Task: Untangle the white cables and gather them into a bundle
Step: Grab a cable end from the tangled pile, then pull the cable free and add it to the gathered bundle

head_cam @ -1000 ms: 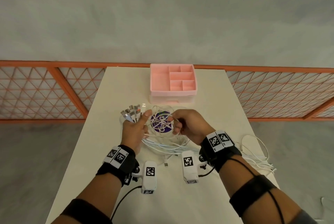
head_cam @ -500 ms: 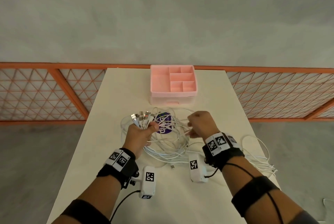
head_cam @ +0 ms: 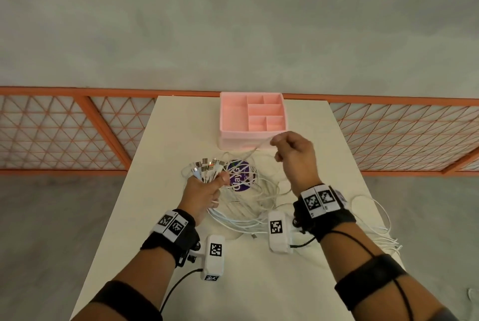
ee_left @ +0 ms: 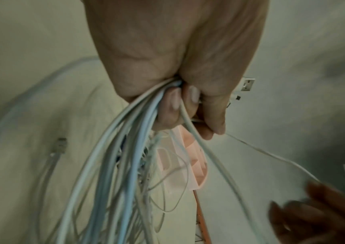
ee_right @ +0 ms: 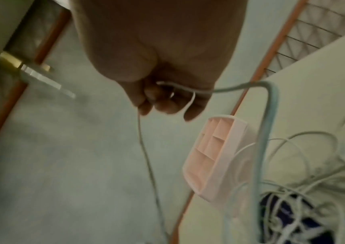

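Observation:
A tangle of white cables [head_cam: 255, 199] lies in loose loops on the cream table [head_cam: 181, 126]. My left hand [head_cam: 203, 188] grips a bunch of cable ends, with several metal plugs [head_cam: 206, 165] fanning out above the fist. The left wrist view shows my left hand [ee_left: 180, 105] with fingers curled round many strands [ee_left: 113, 165]. My right hand [head_cam: 290, 151] is raised in front of the pink organiser and pinches one thin white cable [head_cam: 259, 148], drawn taut up from the pile. The right wrist view has my right hand [ee_right: 163, 100] pinching that strand [ee_right: 146, 156].
A pink compartment organiser [head_cam: 252, 119] stands at the table's far middle. A round purple sticker [head_cam: 241, 175] shows under the cables. More white cable [head_cam: 381, 230] hangs off the table's right edge. An orange lattice railing [head_cam: 64, 131] runs behind the table.
My right hand has risen and moved away toward the pink organiser, pulling one cable out of the tangle. My left hand keeps its grip on the bunch of plug ends.

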Motion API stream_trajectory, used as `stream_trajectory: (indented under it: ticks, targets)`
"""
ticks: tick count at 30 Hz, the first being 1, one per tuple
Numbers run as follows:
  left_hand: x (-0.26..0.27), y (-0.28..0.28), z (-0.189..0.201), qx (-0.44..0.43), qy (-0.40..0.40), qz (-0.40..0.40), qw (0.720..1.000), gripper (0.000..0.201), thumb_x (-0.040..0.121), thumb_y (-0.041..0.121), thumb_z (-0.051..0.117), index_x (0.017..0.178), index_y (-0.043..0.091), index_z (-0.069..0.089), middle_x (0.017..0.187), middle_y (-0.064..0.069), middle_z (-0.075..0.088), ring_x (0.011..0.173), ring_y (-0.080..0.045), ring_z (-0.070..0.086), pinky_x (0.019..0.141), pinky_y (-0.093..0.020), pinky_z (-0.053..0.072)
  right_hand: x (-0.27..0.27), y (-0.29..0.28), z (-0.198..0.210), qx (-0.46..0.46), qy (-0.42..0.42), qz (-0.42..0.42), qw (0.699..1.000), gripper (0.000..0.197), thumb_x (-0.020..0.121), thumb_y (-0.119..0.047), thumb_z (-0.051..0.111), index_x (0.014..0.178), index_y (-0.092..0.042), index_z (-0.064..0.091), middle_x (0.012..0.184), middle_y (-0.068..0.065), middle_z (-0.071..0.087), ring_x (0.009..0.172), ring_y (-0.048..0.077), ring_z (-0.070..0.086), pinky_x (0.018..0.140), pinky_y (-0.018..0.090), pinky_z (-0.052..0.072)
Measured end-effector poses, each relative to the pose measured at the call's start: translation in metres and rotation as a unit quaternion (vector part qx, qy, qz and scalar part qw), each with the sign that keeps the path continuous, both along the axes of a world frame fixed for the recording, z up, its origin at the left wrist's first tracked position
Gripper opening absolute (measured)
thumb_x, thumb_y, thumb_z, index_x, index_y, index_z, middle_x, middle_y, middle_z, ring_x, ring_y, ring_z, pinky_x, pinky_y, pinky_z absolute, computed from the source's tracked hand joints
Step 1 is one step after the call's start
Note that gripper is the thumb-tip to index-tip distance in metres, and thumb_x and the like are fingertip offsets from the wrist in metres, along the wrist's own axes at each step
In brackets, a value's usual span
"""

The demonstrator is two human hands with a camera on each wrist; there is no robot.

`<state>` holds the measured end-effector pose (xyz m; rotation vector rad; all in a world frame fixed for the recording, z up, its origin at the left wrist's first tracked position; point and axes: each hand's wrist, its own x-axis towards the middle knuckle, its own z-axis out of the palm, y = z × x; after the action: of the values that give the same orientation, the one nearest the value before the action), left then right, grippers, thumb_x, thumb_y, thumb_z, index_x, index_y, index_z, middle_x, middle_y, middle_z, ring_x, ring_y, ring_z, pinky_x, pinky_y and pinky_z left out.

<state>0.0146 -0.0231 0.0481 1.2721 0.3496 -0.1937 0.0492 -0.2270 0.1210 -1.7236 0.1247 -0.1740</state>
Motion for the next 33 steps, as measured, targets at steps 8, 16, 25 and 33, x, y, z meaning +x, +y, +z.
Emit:
stream_trajectory:
  ticks: [8, 16, 25, 33]
  targets:
    - [0.004, -0.003, -0.018, 0.043, 0.019, 0.021, 0.999, 0.009, 0.087, 0.017, 0.077, 0.091, 0.015, 0.069, 0.079, -0.011, 0.062, 0.044, -0.008, 0.03, 0.043, -0.018, 0.026, 0.021, -0.038, 0.015, 0.171, -0.034, -0.252, 0.952, 0.023, 0.094, -0.006, 0.046, 0.077, -0.01, 0.061, 0.06, 0.002, 0.049, 0.049, 0.018, 0.045, 0.052, 0.03, 0.041]
    - [0.003, -0.007, -0.017, 0.081, 0.013, -0.017, 0.996, 0.019, 0.086, 0.023, 0.078, 0.085, 0.007, 0.069, 0.067, -0.009, 0.045, 0.043, -0.009, 0.028, 0.044, -0.019, 0.027, 0.008, -0.035, -0.024, -0.33, 0.091, -0.105, 0.934, 0.078, 0.088, -0.022, 0.065, 0.151, -0.004, 0.023, 0.151, 0.018, 0.03, 0.136, 0.036, 0.031, 0.11, 0.046, 0.031]
    - [0.01, -0.01, -0.01, 0.059, -0.021, -0.036, 0.997, 0.033, 0.075, 0.037, 0.086, 0.073, 0.012, 0.065, 0.068, -0.008, 0.041, 0.048, -0.014, 0.024, 0.046, -0.021, 0.023, -0.002, 0.017, -0.027, -0.328, 0.037, 0.258, 0.908, 0.018, 0.094, -0.02, 0.059, 0.082, -0.012, 0.07, 0.066, -0.008, 0.062, 0.064, 0.01, 0.058, 0.069, 0.03, 0.047]
    - [0.009, 0.004, -0.016, 0.034, 0.003, -0.026, 0.999, 0.035, 0.063, 0.053, 0.084, 0.069, 0.019, 0.077, 0.087, -0.013, 0.054, 0.051, -0.014, 0.025, 0.045, -0.02, 0.025, 0.032, -0.02, 0.019, -0.129, -0.039, -0.009, 0.991, 0.019, 0.093, -0.004, 0.053, 0.084, -0.011, 0.069, 0.065, -0.014, 0.061, 0.05, -0.005, 0.049, 0.054, 0.016, 0.035]
